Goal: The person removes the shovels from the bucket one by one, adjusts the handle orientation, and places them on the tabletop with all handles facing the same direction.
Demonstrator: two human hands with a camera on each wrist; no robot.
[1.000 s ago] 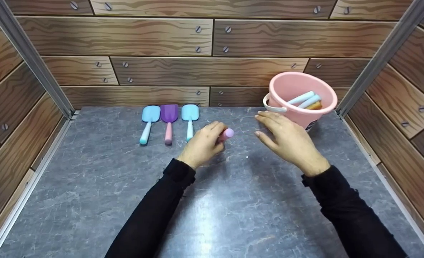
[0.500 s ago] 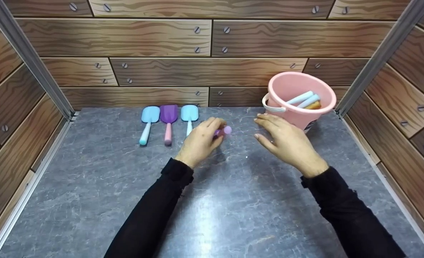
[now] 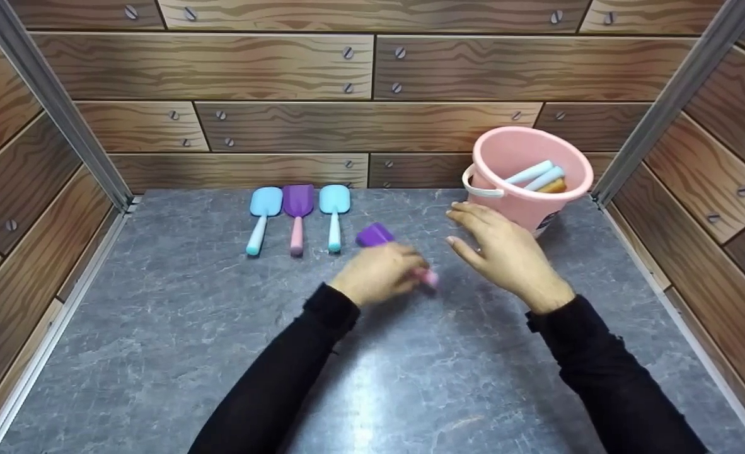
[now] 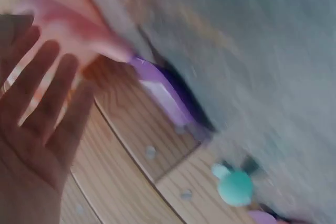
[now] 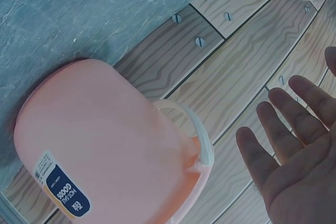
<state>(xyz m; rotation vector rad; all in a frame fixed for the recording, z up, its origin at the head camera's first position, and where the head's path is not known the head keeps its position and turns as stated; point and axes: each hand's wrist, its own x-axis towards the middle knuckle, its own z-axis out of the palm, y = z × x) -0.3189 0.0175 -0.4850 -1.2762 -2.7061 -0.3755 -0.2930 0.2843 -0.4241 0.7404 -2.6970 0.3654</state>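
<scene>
My left hand [image 3: 379, 272] pinches the pink handle of a toy shovel with a purple blade [image 3: 375, 234], in the middle of the table. The blade points to the back left, and the handle end shows blurred beyond the fingers. In the left wrist view, thumb and forefinger meet near the handle [image 4: 100, 40] while the other fingers extend. My right hand [image 3: 511, 258] hovers with straight fingers in front of the pink bucket [image 3: 505, 205], holding nothing. Left of the held shovel lie a blue shovel [image 3: 266, 202], a purple one [image 3: 298, 200] and a light blue one [image 3: 334, 199], side by side.
Inside the bucket are two light blue handles [image 3: 529, 171] and an orange-yellow piece [image 3: 554, 186]. The bucket's white carrying handle [image 3: 483, 190] hangs on its left side. Wood-patterned walls [image 3: 284, 126] and metal corner posts [image 3: 669, 94] border the grey table [image 3: 158, 328].
The left hand has moved right and nearer to me with the shovel, whose purple blade now shows. The light blue shovel's handle is uncovered. The right hand has hardly moved.
</scene>
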